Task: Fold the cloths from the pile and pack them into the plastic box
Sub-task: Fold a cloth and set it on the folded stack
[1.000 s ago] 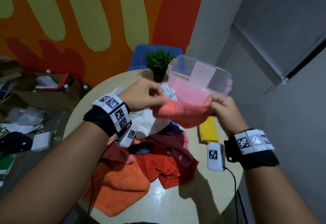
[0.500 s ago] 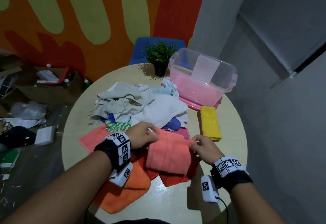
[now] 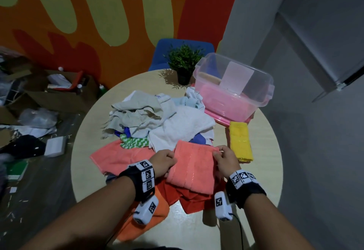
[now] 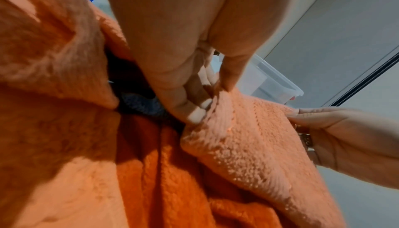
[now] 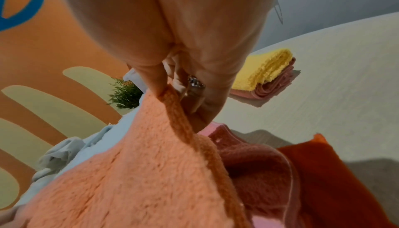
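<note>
A salmon-pink towel (image 3: pixel 192 168) lies folded on top of the cloth pile (image 3: pixel 157 119) near the table's front. My left hand (image 3: pixel 162 161) pinches its left edge, seen close in the left wrist view as the towel (image 4: pixel 248 139) under my left fingers (image 4: pixel 194 110). My right hand (image 3: pixel 224 157) pinches its upper right corner; in the right wrist view the towel (image 5: pixel 140 163) hangs from my right fingers (image 5: pixel 159 84). The clear plastic box (image 3: pixel 234 88), with a pink cloth inside, stands at the back right.
A folded yellow cloth (image 3: pixel 240 141) lies right of the towel, in front of the box. A potted plant (image 3: pixel 184 62) stands at the table's back edge. Red and orange cloths (image 3: pixel 185 196) lie under the towel. The round table (image 3: pixel 262 171) ends close on the right.
The towel came down from in front of the box onto the pile near me. Both hands came down with it and kept hold of its edges.
</note>
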`<state>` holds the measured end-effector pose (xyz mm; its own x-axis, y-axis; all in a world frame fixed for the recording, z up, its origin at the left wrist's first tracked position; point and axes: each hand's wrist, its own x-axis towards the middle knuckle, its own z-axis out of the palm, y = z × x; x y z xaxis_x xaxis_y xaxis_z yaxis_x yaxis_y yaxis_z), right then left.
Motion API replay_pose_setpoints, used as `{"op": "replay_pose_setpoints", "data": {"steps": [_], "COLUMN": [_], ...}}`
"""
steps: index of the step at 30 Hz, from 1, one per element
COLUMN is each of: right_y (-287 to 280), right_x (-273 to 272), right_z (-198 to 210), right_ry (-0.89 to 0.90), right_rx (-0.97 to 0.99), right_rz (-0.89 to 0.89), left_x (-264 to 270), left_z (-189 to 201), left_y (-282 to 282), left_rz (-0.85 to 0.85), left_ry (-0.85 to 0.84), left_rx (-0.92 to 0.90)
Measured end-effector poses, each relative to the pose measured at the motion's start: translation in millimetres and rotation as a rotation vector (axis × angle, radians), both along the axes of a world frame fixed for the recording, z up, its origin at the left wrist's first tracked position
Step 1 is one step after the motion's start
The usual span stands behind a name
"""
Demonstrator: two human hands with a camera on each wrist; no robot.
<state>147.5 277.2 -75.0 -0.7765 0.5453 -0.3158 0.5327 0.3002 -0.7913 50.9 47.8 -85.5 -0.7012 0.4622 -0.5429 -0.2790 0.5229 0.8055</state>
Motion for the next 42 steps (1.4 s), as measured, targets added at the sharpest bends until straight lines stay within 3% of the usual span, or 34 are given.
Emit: {"op": "replay_pose_setpoints", "data": {"steps": [3,7,15,19,20,22,24,26,28,31,38,42], "right_y": [0,-5,-12,-22,-25,-33,-40,-46,-46,-39,-11,-4], "right_x": [-2,7,16,19,22,26,32,38,42,44,23,9], "right_z": [-12,-24,-13,-5,-3,-5,-10,-17,-23,-18,49,63], "right_ry": [-0.123,-0.261,-0.155,-0.12,-0.12,-0.178,-0.309,-0.422,-0.413,-0.304,0.125,0.246], "right_rx": [-0.058,-0.009,0.074,0.242,0.235,0.237,0.32,0.445,0.461,0.427,0.213,0.092], "right_rz": [0.012,0.082,0.043,0.203,0.261,0.426,0.63,0.757,0.722,0.616,0.232,0.124], "left_x": [-2,1,4,11,15,23,31,34,34,27,-2,-14], "left_z": [-5,-10,-14,3,9,15,11,2,-4,-2,61,79], "left_y": [1,1,-1,2,5,8,7,1,-3,-5,3,10], "left_rz": [-0.047,-0.07,-0.076,-0.147,-0.208,-0.483,-0.795,-0.925,-0.905,-0.77,-0.254,-0.103], "left_ry": [0.163,0.238,0.322,0.647,0.742,0.822,0.773,0.793,0.825,0.774,0.792,0.762], "left_rx": [-0.134,-0.19,-0.287,-0.352,-0.336,-0.324,-0.456,-0.587,-0.609,-0.49,-0.011,0.094]}}
